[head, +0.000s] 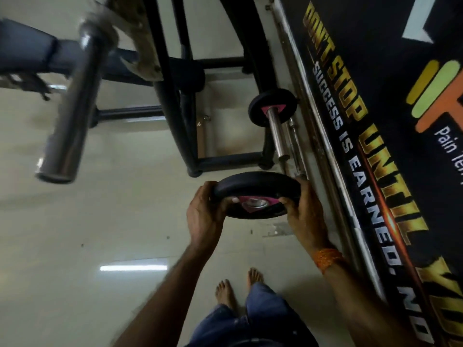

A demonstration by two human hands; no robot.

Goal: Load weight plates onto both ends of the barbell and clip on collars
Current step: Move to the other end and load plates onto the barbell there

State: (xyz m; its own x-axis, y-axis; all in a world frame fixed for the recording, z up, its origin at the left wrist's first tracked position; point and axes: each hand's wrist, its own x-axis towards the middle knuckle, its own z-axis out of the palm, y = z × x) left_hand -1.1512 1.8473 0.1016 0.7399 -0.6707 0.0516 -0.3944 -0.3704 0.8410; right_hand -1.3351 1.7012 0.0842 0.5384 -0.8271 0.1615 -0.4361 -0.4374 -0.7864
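I hold a small black weight plate [255,186] with a pink centre label and a metal hub between both hands, roughly flat and tilted toward me. My left hand [203,216] grips its left rim and my right hand [304,214] grips its right rim. The bare chrome sleeve of the barbell [72,106] juts toward me at upper left, blurred, resting on the bench rack, well left of the plate. A second black plate with a pink label [273,108] sits on a short chrome bar [278,136] by the wall.
A black bench-press frame [175,103] with a dark padded bench [30,51] fills the upper left. Long chrome bars [323,146] lie along the base of a black banner wall [375,96] on the right. My bare feet [240,286] stand on the glossy tiled floor.
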